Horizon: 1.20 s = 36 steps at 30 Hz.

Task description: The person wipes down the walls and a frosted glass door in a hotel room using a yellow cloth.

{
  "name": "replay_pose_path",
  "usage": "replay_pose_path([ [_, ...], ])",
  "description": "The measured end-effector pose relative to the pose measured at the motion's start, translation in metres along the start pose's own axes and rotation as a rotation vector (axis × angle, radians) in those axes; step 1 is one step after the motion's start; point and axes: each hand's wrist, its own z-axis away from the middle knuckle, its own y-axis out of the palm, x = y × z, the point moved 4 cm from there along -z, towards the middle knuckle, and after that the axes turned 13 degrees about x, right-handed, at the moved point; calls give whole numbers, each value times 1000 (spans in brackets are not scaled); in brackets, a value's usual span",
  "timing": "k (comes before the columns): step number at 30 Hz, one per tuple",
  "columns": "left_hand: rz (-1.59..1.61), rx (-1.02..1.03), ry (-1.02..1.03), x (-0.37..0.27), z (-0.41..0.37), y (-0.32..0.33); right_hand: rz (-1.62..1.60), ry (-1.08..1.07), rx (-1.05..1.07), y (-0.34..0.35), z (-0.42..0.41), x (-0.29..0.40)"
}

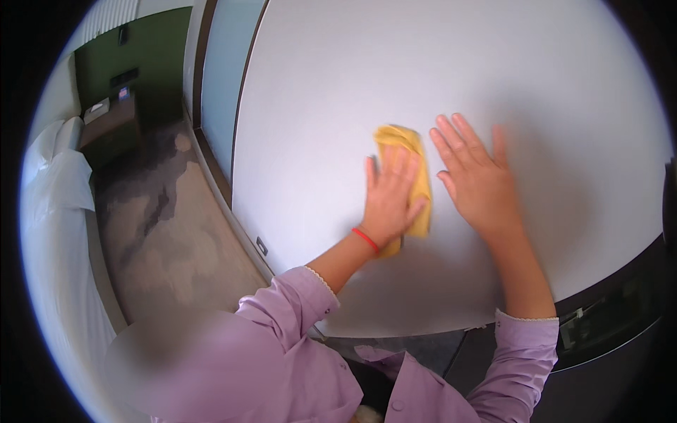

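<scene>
My left hand (389, 198), with a red band at the wrist, presses a folded yellow cloth (420, 180) flat against a large smooth white panel (328, 116). Its fingers are spread over the cloth, and part of the cloth sticks out beyond the fingertips and below the palm. To the right, my right hand (476, 180) is held up before the same panel with its fingers apart and nothing in it. Whether its palm touches the surface cannot be told. A small recessed pull (262, 246) sits near the panel's lower left edge.
Left of the panel stands a bluish frosted pane (227, 90) in a dark frame. Beyond the patterned carpet (174, 232) are a bed with white bedding (55, 254) and a brown desk (113, 124) with small items. A dark glossy surface (608, 317) lies at lower right.
</scene>
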Motion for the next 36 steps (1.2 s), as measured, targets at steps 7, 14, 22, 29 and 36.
replay_pose_path([
  [7, 279, -274, -376, 118, -18, -33, -39, -68, 12, 11, -87, 22],
  [14, 131, -54, -33, 97, -7, -18, 90, -52, 36, 40, -145, 48],
  [22, 217, -313, -274, 199, -74, -83, 41, -32, 15, 19, -192, 45],
  [29, 179, -101, -194, 170, 15, -12, -74, -24, -34, 17, -197, 46],
  [36, 63, -196, 55, 181, -110, -106, -56, 18, -29, 17, -213, 52],
])
